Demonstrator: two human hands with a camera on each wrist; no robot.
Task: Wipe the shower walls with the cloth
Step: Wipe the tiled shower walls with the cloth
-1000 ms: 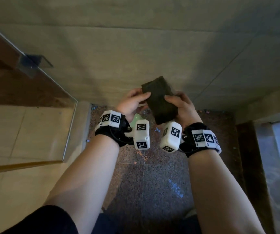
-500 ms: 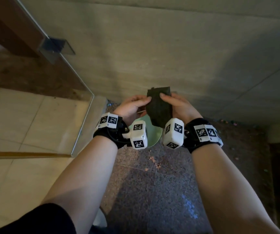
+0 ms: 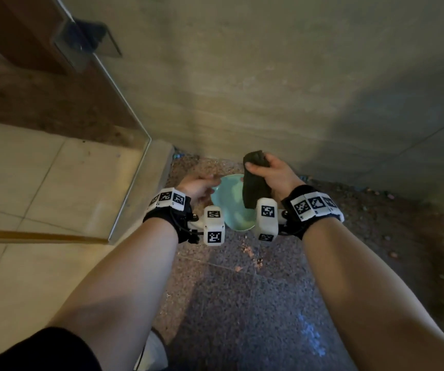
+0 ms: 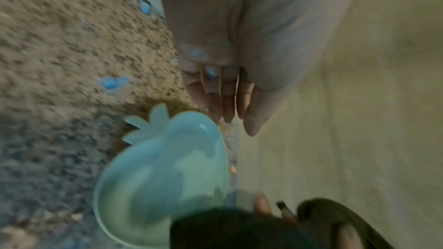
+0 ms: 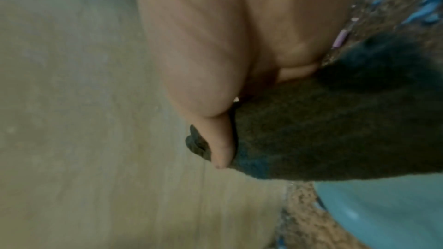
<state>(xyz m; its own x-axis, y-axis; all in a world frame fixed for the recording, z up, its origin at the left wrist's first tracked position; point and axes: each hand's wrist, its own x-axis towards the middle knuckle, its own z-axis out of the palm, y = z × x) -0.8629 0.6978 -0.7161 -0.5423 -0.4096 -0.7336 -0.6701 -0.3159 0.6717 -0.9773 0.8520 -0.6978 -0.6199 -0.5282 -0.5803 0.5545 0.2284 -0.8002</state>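
A dark folded cloth (image 3: 254, 183) hangs from my right hand (image 3: 271, 172), whose thumb and fingers are curled round its top just in front of the beige tiled shower wall (image 3: 269, 76). In the right wrist view the thumb presses the cloth (image 5: 335, 120) beside the wall (image 5: 72, 120). My left hand (image 3: 198, 184) is empty, fingers straight and together (image 4: 227, 92), hovering beside a pale green bowl (image 3: 231, 204) on the floor. That bowl (image 4: 163, 168) is strawberry-shaped with a leafy handle, and the cloth (image 4: 239, 230) hangs over its near side.
A glass panel (image 3: 124, 129) with a metal clamp (image 3: 87, 38) stands at the left on a low stone curb (image 3: 146, 188). The speckled dark shower floor (image 3: 242, 303) lies below, with small blue bits (image 4: 112, 82) scattered on it. Beige floor tiles (image 3: 28, 196) lie outside the glass.
My left hand has let go of the cloth and dropped beside the bowl. The right hand alone now holds the cloth. The head view has tilted up along the wall.
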